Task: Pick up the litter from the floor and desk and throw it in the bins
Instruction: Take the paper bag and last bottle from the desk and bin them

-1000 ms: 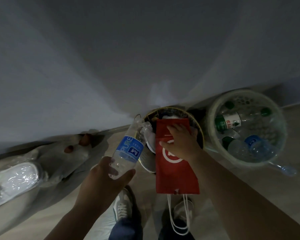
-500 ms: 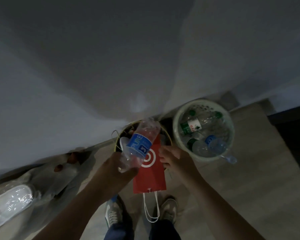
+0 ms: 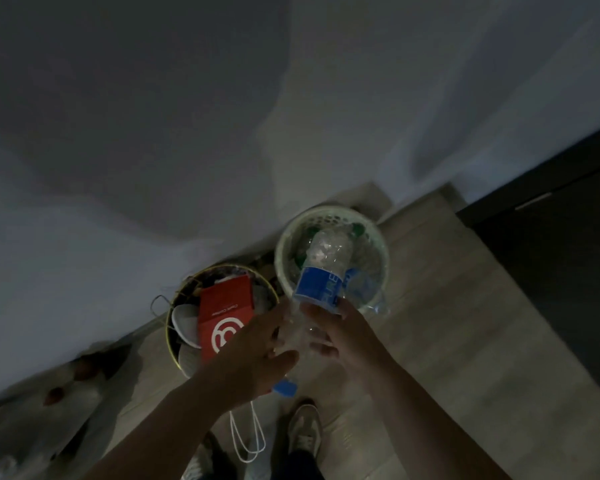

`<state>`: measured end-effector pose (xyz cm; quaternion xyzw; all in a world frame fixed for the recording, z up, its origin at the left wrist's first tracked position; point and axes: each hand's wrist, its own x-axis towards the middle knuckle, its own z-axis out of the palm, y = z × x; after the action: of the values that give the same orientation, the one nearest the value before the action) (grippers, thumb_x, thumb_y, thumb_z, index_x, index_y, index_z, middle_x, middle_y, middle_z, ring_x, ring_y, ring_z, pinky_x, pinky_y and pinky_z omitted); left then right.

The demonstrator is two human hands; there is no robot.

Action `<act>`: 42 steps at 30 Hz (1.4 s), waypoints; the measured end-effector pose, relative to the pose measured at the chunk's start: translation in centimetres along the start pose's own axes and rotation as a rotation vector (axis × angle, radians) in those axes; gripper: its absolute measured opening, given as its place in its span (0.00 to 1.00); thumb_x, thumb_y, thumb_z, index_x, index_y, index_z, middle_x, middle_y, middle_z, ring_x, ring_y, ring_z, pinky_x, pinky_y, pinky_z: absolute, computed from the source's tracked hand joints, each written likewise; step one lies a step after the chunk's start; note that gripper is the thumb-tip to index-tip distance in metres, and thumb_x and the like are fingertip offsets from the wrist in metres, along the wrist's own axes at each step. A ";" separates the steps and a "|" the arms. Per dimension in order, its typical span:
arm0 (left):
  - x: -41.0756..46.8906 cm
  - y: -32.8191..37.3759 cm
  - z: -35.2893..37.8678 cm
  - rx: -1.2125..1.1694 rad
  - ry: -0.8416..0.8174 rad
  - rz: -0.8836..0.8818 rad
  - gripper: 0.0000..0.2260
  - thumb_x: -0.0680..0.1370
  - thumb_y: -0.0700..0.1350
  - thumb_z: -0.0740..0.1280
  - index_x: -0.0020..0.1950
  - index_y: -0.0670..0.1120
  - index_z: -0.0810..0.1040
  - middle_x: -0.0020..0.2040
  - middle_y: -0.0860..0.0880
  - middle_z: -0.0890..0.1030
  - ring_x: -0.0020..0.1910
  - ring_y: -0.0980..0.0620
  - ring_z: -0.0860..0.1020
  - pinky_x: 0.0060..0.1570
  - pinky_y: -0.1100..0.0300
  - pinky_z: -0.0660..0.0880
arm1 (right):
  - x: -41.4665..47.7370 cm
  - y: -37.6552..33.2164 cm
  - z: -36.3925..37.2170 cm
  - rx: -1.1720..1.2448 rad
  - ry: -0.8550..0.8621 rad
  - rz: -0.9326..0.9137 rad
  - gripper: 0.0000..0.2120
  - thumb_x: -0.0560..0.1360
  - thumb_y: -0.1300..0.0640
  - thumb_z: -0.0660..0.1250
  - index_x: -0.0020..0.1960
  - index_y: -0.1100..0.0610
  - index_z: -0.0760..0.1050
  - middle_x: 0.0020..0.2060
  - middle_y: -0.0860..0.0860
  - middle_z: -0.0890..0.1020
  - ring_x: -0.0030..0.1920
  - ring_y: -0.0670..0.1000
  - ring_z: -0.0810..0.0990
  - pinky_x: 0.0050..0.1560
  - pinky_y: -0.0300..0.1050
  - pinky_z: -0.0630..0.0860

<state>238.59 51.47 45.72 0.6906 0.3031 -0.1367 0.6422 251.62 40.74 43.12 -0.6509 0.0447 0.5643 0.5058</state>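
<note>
A: We have a bottle [image 3: 326, 265] of clear crinkled plastic with a blue label. Its blue cap [image 3: 285, 388] points back at us.
B: Fingers?
A: The right hand [image 3: 343, 336] wraps it below the label. The left hand [image 3: 250, 358] is at the neck end and blurred, so we can't tell if it clasps or only touches.
B: Where's the bottle?
A: It's in the air, base over the basket.
B: Room?
A: Dim. Pale plank floor [image 3: 465, 323], plain white wall [image 3: 153, 133], dark cabinet [image 3: 551, 254] on the right.
B: Containers?
A: The round perforated pale basket [image 3: 383, 258] holds clear bottles. The gold-rimmed bin [image 3: 169, 327] beside it holds a red paper bag [image 3: 224, 313], with white cords [image 3: 246, 441] hanging out.
</note>
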 end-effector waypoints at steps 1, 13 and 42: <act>0.4 0.2 0.3 -0.023 -0.016 0.005 0.31 0.77 0.38 0.66 0.56 0.78 0.67 0.52 0.68 0.80 0.53 0.70 0.77 0.42 0.75 0.75 | 0.0 0.1 -0.4 0.012 0.004 -0.002 0.18 0.68 0.48 0.76 0.52 0.52 0.74 0.39 0.54 0.76 0.39 0.55 0.72 0.42 0.47 0.68; 3.8 -1.2 -1.2 0.279 0.224 -0.147 0.17 0.77 0.43 0.66 0.65 0.50 0.73 0.57 0.51 0.78 0.56 0.53 0.77 0.56 0.52 0.76 | 5.1 -1.7 -5.6 -0.192 0.225 0.360 0.28 0.70 0.49 0.73 0.64 0.61 0.70 0.53 0.59 0.78 0.44 0.55 0.81 0.36 0.44 0.79; 8.0 -0.4 -1.9 0.481 0.255 -0.066 0.11 0.78 0.44 0.65 0.59 0.49 0.77 0.53 0.52 0.81 0.51 0.57 0.79 0.54 0.54 0.78 | 10.1 -3.0 -10.6 -1.456 0.687 -0.103 0.30 0.77 0.41 0.61 0.72 0.56 0.59 0.58 0.55 0.73 0.53 0.55 0.77 0.42 0.44 0.66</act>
<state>244.18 55.25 41.00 0.8248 0.3625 -0.1377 0.4116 264.43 39.87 35.55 -0.9555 -0.2114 0.1962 -0.0620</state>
